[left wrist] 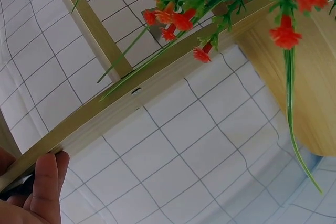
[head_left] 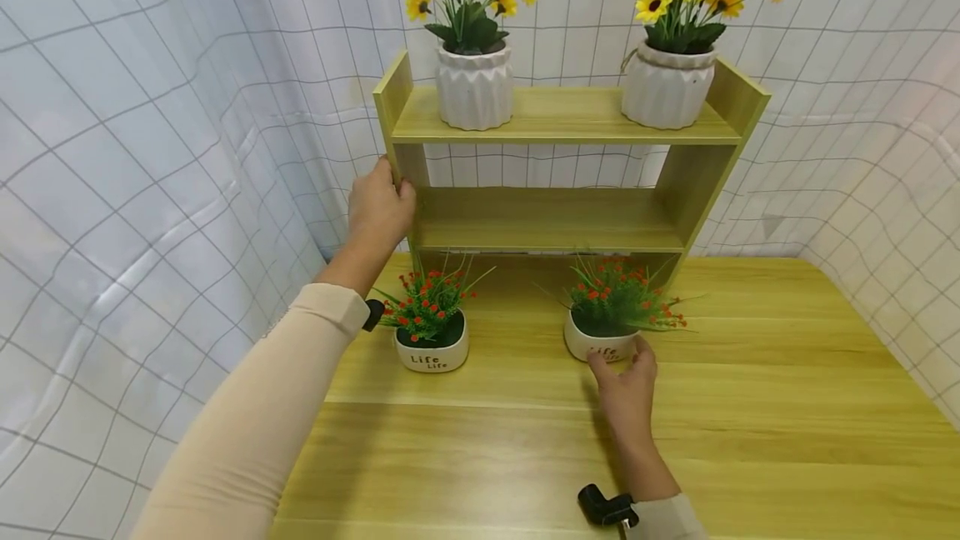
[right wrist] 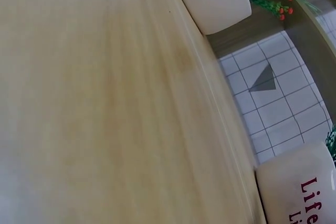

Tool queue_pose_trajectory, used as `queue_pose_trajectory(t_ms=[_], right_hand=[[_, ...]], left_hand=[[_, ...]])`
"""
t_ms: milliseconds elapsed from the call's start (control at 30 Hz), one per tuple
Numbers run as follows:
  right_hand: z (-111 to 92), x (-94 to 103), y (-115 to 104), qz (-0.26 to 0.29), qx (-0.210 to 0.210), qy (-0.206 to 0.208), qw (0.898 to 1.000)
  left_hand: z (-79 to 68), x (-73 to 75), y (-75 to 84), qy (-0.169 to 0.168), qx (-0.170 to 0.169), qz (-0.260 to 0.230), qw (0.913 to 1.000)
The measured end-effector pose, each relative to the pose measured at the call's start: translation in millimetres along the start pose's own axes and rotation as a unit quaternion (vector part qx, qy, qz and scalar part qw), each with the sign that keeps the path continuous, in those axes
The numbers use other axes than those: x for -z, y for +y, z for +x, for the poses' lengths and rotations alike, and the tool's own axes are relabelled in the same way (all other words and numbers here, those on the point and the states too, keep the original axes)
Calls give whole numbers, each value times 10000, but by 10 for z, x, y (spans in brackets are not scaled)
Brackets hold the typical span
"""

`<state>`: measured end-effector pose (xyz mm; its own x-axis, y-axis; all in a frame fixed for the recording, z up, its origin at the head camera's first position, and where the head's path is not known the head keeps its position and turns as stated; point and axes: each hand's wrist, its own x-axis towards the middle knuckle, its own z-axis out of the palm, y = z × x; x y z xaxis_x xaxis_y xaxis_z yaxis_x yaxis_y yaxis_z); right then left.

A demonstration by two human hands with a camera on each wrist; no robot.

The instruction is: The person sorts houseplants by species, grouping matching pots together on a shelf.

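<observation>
Two-handed hold, left grip [head_left: 381,205] clasping shelf edge [head_left: 384,115], right grip [head_left: 628,390] pinching a flowerpot [head_left: 582,342], roomy tabletop [head_left: 780,382] rightward

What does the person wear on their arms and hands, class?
The left sleeve and right sleeve are cream; the left one shows a cuff. The left hand and right hand are gloveless. A black device shows at each wrist.

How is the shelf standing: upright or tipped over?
Upright: the shelf has level boards, and two white flowerpots stand on top; the left hand grips its side.
</observation>
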<state>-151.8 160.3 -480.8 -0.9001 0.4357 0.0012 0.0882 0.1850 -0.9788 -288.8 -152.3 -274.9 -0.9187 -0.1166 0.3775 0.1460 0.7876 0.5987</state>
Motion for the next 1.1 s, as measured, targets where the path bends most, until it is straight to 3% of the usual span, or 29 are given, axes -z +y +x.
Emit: queue_pose_trajectory(t_ms=[733,1100], right_hand=[[309,-109,106,-92,580,189,9981],[503,-173,90,227,1012,48,9946]], left_hand=[[3,-21,-6,117,-17,63,9999],[8,-23,-9,113,-10,158,9998]])
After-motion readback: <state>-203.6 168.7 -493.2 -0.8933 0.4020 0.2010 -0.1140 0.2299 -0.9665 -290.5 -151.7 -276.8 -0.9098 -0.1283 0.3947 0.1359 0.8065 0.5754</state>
